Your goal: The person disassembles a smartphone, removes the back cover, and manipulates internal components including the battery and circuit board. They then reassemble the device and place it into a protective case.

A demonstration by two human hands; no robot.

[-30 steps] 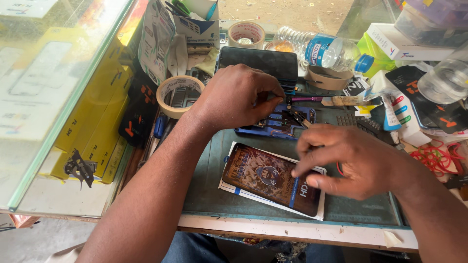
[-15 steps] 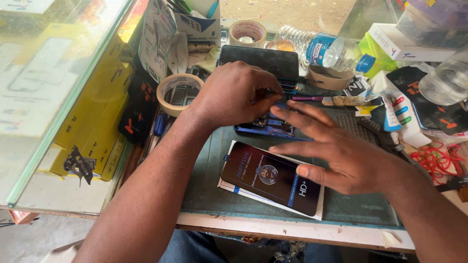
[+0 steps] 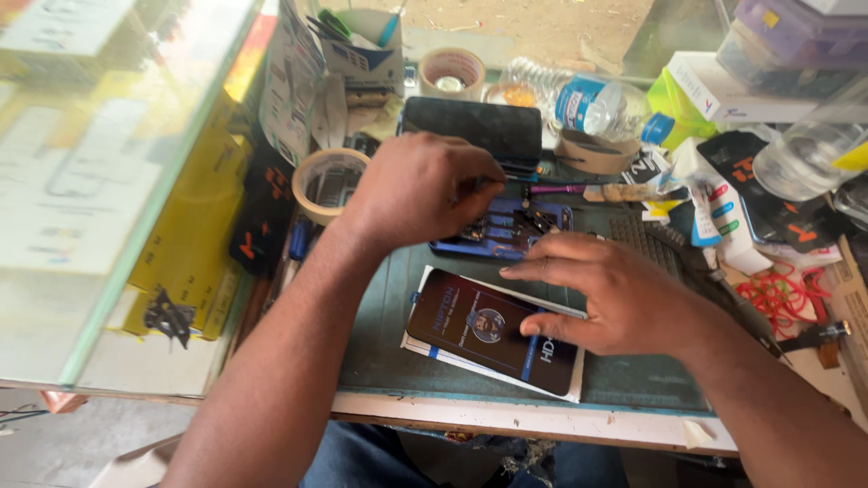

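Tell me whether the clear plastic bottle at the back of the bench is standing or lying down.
Lying down. The plastic bottle rests on its side behind the dark phone, its blue cap pointing right.

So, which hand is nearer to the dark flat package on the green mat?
The right hand: it rests on the right end of the dark flat package. The left hand is above it, over the opened blue phone.

Work surface: wooden bench with pale, chipped front edge (image 3: pixel 542 425), topped by a dark green mat (image 3: pixel 633 380). On mat: flat dark-maroon rectangular packet with white border (image 3: pixel 484 330), near front edge; opened blue-framed phone (image 3: pixel 506 230) behind it. Left of mat: ring of tan tape (image 3: pixel 327 181). Right side: tangle of red rubber bands (image 3: pixel 778 294).
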